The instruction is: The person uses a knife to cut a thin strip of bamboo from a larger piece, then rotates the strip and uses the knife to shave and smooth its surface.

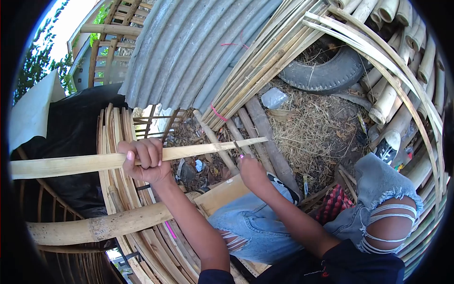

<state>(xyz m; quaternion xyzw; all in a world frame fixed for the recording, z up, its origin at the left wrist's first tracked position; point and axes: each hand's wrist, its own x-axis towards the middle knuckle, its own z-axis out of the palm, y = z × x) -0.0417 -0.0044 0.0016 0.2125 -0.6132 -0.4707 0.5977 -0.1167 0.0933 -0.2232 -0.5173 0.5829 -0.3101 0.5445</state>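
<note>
My left hand (147, 160) is closed around a long pale bamboo strip (66, 164), which runs from the left edge of view to a narrow tip at the middle. Near that tip my right hand (253, 169) makes a fist. A short dark blade, seemingly a knife (237, 145), rises from this fist and crosses the strip; its handle is hidden in the fingers. Below the left forearm, a thick bamboo pole (101, 227) lies across a bundle of split bamboo strips (161, 251).
Corrugated metal sheets (175, 52) and a tied bundle of bamboo slats (265, 61) stand ahead. Beyond the straw-littered ground (317, 125) lies an old tire (321, 75). Bamboo poles (390, 102) are piled at the right, beside bent strips (416, 85). Black sheeting (75, 113) hangs at the left.
</note>
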